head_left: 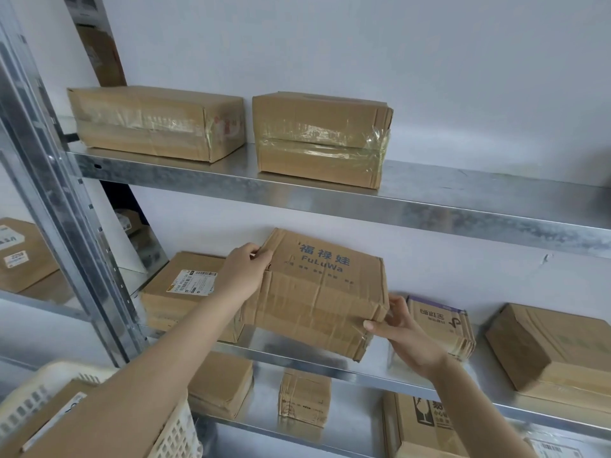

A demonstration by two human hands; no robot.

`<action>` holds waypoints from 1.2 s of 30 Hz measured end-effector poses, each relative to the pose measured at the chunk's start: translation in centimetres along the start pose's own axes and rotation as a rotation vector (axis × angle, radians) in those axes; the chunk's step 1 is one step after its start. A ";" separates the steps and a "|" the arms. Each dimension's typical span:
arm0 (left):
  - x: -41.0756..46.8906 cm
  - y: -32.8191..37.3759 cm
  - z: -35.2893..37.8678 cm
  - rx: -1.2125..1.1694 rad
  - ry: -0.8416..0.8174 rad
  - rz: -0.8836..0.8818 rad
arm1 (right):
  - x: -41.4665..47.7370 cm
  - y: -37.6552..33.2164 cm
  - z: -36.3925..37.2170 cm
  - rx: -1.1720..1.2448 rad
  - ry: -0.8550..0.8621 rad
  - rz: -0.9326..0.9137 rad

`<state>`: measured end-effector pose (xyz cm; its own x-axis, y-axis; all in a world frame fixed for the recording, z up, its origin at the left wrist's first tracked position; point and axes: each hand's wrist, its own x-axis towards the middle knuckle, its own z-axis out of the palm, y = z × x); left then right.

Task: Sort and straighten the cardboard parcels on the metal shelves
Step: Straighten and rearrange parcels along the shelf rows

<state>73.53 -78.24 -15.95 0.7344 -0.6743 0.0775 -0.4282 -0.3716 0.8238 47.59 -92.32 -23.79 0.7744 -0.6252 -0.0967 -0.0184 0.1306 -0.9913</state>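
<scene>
Galvanised steel upright (66, 193) at far left; below it, a white plastic basket (172, 434) with a parcel inside. On the middle shelf (297, 353), a labelled parcel (178, 292) lies flat at the left end. The left hand (243, 276) grips the far-left corner of the FuLuWa box (317, 292), fingers curled over its edge. The box is tilted and skewed over the middle shelf, its left end overlapping the labelled parcel and its near corner past the shelf lip. Whether its underside touches the shelf cannot be told. The right hand (403, 332) pinches the near-right corner, thumb on the front face. Just right stands a small purple-printed carton (439, 325), then a large plain box (555, 352).

Likely step: squaring and seating the box. It would go best by lowering the raised end first, then swinging the right corner back towards the wall. The box should be kept clear of the small carton, which looks easy to knock.
</scene>
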 end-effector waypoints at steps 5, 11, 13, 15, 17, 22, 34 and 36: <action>0.4 0.0 -0.7 -0.059 -0.064 -0.042 | 0.5 -0.5 -0.8 -0.069 -0.084 0.045; 0.2 0.2 -1.2 -0.101 -0.115 -0.119 | 0.9 -1.0 -1.2 -0.110 -0.182 0.056; 0.1 0.3 -1.5 -0.117 -0.140 -0.169 | 1.2 -0.9 -1.6 -0.153 -0.226 0.071; -0.2 0.5 -1.7 -0.127 -0.166 -0.221 | 1.4 -1.0 -1.8 -0.203 -0.265 0.093; -0.4 0.6 -1.8 -0.132 -0.174 -0.259 | 1.4 -1.2 -1.5 -0.215 -0.265 0.097; -0.9 0.8 -1.8 -0.245 -0.177 -0.260 | 2.0 -0.7 -1.4 -0.091 -0.113 0.146; -5.4 -2.3 4.7 0.879 -0.423 0.679 | 2.5 0.1 -1.2 -0.010 0.081 0.233; -5.6 -2.6 5.8 0.886 -0.403 0.685 | 2.4 -0.3 -0.6 -0.030 0.087 0.206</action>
<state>67.50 -77.21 -21.73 0.0605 -0.9974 0.0380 -0.9981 -0.0608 -0.0075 49.04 -94.31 -23.76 0.6948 -0.6519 -0.3037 -0.1907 0.2402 -0.9518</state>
